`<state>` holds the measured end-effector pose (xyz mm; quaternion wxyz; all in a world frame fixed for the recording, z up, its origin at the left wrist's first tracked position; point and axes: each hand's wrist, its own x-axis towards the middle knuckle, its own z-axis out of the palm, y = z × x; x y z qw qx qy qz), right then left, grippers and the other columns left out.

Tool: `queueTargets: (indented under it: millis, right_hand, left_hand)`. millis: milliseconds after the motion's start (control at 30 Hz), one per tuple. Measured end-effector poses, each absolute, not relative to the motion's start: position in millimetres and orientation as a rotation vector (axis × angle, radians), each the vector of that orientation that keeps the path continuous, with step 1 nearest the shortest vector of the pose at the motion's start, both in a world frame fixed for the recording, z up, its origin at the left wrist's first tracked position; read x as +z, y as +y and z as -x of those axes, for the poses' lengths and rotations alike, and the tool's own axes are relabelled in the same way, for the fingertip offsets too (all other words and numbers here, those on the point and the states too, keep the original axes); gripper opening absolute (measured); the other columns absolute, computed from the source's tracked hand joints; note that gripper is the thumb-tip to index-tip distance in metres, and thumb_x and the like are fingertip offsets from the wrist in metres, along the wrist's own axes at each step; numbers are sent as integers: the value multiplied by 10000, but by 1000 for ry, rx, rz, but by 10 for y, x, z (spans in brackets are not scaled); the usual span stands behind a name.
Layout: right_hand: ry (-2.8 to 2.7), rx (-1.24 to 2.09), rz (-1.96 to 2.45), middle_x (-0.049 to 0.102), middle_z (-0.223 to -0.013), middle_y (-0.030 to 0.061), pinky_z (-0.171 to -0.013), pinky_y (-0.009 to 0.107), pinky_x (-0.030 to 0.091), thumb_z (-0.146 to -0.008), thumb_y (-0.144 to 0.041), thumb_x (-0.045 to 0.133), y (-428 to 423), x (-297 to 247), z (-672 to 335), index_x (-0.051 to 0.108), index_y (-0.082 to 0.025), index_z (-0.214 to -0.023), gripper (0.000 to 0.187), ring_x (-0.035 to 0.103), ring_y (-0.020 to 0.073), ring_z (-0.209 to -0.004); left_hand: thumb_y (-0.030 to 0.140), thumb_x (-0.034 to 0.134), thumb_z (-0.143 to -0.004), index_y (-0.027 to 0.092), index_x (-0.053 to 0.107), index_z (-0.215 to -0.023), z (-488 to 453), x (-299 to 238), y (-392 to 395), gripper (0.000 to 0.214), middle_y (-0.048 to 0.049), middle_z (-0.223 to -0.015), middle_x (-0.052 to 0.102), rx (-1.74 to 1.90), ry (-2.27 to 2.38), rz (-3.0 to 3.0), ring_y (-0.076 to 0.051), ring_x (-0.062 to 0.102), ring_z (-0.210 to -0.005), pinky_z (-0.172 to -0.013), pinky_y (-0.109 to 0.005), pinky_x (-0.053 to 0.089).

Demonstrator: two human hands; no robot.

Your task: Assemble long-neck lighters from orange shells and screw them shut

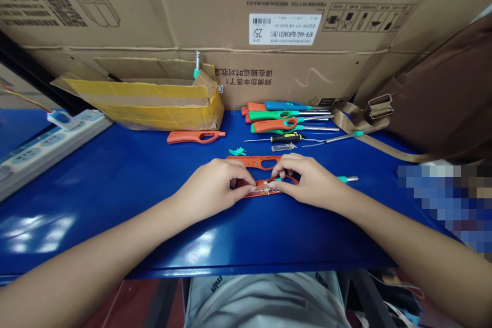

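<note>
An opened orange long-reach lighter (262, 183) lies on the blue table between my hands, its clear and white inner parts showing. My left hand (213, 182) pinches at its left part with thumb and forefinger. From the other side, the closed fingers of my right hand (307, 177) grip near its middle, beside a small teal part. My fingers partly cover the lighter, so the exact pieces pinched are hard to tell. A metal nozzle tip (350, 179) sticks out past my right hand. Just behind lies an orange casing half (255, 161), with a teal plastic piece (237, 151) beyond it.
Several lighters (274, 125) are piled at the back. In front of them lie a screwdriver (286, 138), a clear fuel tank (283, 147) and a loose metal nozzle (342, 138). Another orange casing (196, 137) sits near a yellow-taped box (154, 113). A power strip (57, 143) stands left.
</note>
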<state>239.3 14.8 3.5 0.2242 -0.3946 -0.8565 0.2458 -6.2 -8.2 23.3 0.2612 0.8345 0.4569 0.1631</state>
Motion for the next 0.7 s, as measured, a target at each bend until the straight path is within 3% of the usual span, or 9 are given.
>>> queueTargets:
  millis: [400,567,700]
  right_hand:
    - [-2319,700,1133,654,-783,16,-708,278,453,-870,-241,713,140,31,-2368,695,-182,-826,76,609,159,-766]
    - [-2257,734,1134,667,-778,17,-691,267,453,-921,-239,631,145,64,-2373,694,-183,-823,129,606,146,-740]
    - [-2248,616,1123,662,-786,23,-682,269,433,-936,-250,603,197,132,-2452,703,-180,-838,157,577,144,-726]
  left_hand:
    - [246,687,-906,266,798,-967,48,240,-97,128,18,-889,763,452,1256,-2295,-143,624,-726,-644,-259,428]
    - [304,676,-925,228,764,-1002,46,216,-104,140,-26,-962,745,530,1182,-2355,-190,654,-880,-731,-283,483]
    - [341,716,-905,213,699,-1095,44,190,-120,230,-50,-1086,710,535,1021,-2477,-232,625,-1040,-903,-357,500]
